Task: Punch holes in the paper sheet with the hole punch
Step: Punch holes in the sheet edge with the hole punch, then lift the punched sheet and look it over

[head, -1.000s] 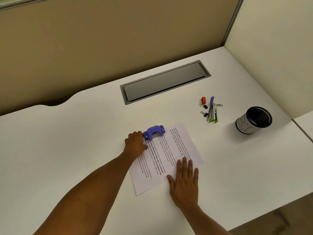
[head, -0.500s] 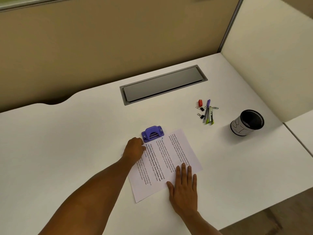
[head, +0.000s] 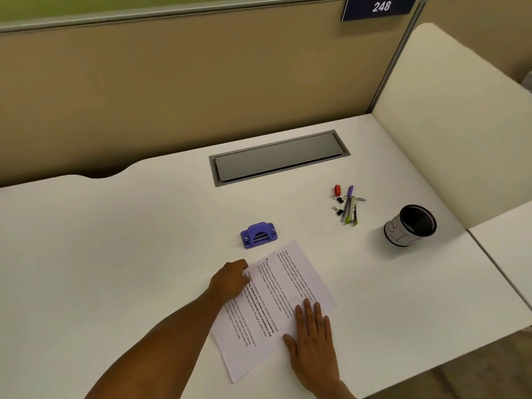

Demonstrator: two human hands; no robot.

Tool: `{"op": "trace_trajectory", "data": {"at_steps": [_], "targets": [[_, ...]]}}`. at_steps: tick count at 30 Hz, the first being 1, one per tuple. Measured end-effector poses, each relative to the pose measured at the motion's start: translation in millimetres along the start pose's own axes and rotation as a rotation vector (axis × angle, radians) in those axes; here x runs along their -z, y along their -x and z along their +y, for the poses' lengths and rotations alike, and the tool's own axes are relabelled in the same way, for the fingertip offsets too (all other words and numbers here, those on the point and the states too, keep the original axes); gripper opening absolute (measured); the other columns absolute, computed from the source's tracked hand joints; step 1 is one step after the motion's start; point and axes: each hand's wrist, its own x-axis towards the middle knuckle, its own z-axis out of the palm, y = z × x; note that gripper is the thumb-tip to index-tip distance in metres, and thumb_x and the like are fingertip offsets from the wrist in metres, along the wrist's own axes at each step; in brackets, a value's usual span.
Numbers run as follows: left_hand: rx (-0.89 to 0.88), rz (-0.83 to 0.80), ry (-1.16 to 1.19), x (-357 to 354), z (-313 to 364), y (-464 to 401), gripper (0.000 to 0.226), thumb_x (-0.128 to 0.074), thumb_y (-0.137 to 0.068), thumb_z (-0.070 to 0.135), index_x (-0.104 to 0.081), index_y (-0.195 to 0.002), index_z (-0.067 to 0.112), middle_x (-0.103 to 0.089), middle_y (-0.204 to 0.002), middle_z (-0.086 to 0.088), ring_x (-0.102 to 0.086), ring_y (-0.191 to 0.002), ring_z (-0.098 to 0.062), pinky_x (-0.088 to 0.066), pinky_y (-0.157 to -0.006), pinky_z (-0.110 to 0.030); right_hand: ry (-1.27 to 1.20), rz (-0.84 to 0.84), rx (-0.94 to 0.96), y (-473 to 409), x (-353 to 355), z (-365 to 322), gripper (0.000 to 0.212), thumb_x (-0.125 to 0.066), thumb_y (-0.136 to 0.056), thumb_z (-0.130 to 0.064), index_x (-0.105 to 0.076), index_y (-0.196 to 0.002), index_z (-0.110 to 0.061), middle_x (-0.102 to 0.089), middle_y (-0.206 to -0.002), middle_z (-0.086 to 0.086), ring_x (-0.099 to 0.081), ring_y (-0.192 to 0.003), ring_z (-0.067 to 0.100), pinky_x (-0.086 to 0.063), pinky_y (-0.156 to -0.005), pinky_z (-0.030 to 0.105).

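Observation:
The purple hole punch (head: pixel 259 235) stands alone on the white desk (head: pixel 115 254), a short gap beyond the paper's far edge. The printed paper sheet (head: pixel 276 298) lies slanted on the desk in front of me. My left hand (head: pixel 230 280) sits at the sheet's left edge with its fingers curled, the thumb on the paper, pinching that edge. My right hand (head: pixel 313 338) lies flat with straight fingers on the sheet's near right part, pressing it down. Neither hand touches the punch.
A grey cable hatch (head: pixel 279 156) is set into the desk at the back. Pens, binder clips and a red eraser (head: pixel 347 204) lie at the right. A black and white pen cup (head: pixel 410 226) stands further right. Beige partitions close the back and right.
My left hand has left the hole punch and come back to the sheet's left edge. The sheet has slid out of the punch towards me. The right hand stays flat on the paper.

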Motion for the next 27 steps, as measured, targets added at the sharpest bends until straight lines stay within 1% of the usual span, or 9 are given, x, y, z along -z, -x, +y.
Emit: {"op": "trace_trajectory", "data": {"at_steps": [3, 6, 8, 11, 15, 17, 20, 24, 27], "targets": [[-0.014, 0.007, 0.106, -9, -7, 11, 0.027, -0.054, -0.099, 0.029, -0.055, -0.123, 0.016, -0.064, -0.125, -0.007, -0.064, -0.106, -0.021, -0.054, -0.092, -0.033, -0.136, 0.097, -0.042, 4, 6, 1, 0.064, -0.029, -0.099, -0.054, -0.036, -0.151, -0.018, -0.027, -0.163, 0.006, -0.017, -0.151, 0.025, -0.01, -0.123, 0.037], [-0.029, 0.032, 0.24, -18, -15, 21, 0.016, -0.056, -0.098, 0.026, -0.057, -0.11, 0.016, -0.067, -0.116, -0.007, -0.066, -0.093, -0.018, -0.056, -0.082, -0.031, -0.433, 0.294, -0.29, 1, 23, -6, 0.05, -0.049, -0.097, -0.039, -0.049, -0.14, -0.013, -0.049, -0.145, 0.012, -0.039, -0.133, 0.03, -0.032, -0.114, 0.043], [-0.031, 0.047, 0.309, -20, -19, 29, 0.01, -0.057, -0.097, 0.025, -0.056, -0.104, 0.018, -0.068, -0.113, -0.007, -0.064, -0.087, -0.015, -0.051, -0.07, -0.022, -0.627, 0.36, -0.48, -3, 33, -13, 0.046, -0.06, -0.096, -0.025, -0.048, -0.137, -0.01, -0.051, -0.135, 0.015, -0.044, -0.125, 0.033, -0.033, -0.11, 0.046], [-0.01, 0.073, 0.406, -22, -22, 38, 0.009, -0.058, -0.097, 0.025, -0.056, -0.102, 0.018, -0.067, -0.107, -0.004, -0.062, -0.085, -0.013, -0.043, -0.063, -0.016, -0.89, 0.312, -0.604, -8, 47, -20, 0.052, -0.061, -0.096, -0.025, -0.04, -0.143, -0.012, -0.048, -0.133, 0.013, -0.048, -0.121, 0.03, -0.039, -0.108, 0.045], [0.017, 0.123, 0.536, -21, -30, 55, 0.011, -0.058, -0.097, 0.022, -0.058, -0.102, 0.013, -0.066, -0.102, -0.003, -0.062, -0.088, -0.016, -0.044, -0.067, -0.018, -1.336, 0.19, -0.693, -9, 73, -37, 0.062, -0.061, -0.098, -0.024, -0.029, -0.151, -0.016, -0.052, -0.127, 0.002, -0.054, -0.109, 0.022, -0.045, -0.097, 0.036], [0.036, 0.152, 0.61, -21, -35, 63, 0.014, -0.059, -0.096, 0.022, -0.06, -0.104, 0.01, -0.067, -0.103, -0.005, -0.064, -0.091, -0.019, -0.048, -0.072, -0.023, -1.504, 0.121, -0.71, -10, 74, -38, 0.049, -0.062, -0.098, -0.021, -0.043, -0.143, -0.015, -0.062, -0.123, -0.001, -0.061, -0.111, 0.022, -0.047, -0.102, 0.043], [0.043, 0.172, 0.718, -21, -43, 79, 0.016, -0.06, -0.096, 0.021, -0.06, -0.107, 0.011, -0.068, -0.105, -0.004, -0.065, -0.089, -0.015, -0.048, -0.069, -0.019, -1.531, 0.078, -0.623, -7, 73, -40, 0.022, -0.059, -0.099, -0.014, -0.067, -0.119, -0.016, -0.075, -0.115, 0.002, -0.069, -0.106, 0.024, -0.054, -0.097, 0.049], [0.01, 0.169, 0.809, -18, -54, 103, 0.019, -0.063, -0.094, 0.02, -0.062, -0.11, 0.011, -0.071, -0.108, -0.003, -0.069, -0.094, -0.016, -0.055, -0.08, -0.025, -1.477, 0.106, -0.534, -3, 86, -48, 0.015, -0.058, -0.098, -0.009, -0.071, -0.104, -0.012, -0.078, -0.103, 0.004, -0.071, -0.1, 0.031, -0.056, -0.077, 0.039], [-0.04, 0.188, 0.833, -11, -61, 116, 0.015, -0.064, -0.093, 0.02, -0.063, -0.107, 0.014, -0.073, -0.106, 0.002, -0.071, -0.095, -0.015, -0.057, -0.084, -0.028, -1.422, 0.124, -0.451, -6, 98, -53, 0.018, -0.058, -0.098, -0.009, -0.071, -0.106, -0.019, -0.078, -0.102, -0.001, -0.073, -0.097, 0.026, -0.059, -0.086, 0.047]]}}
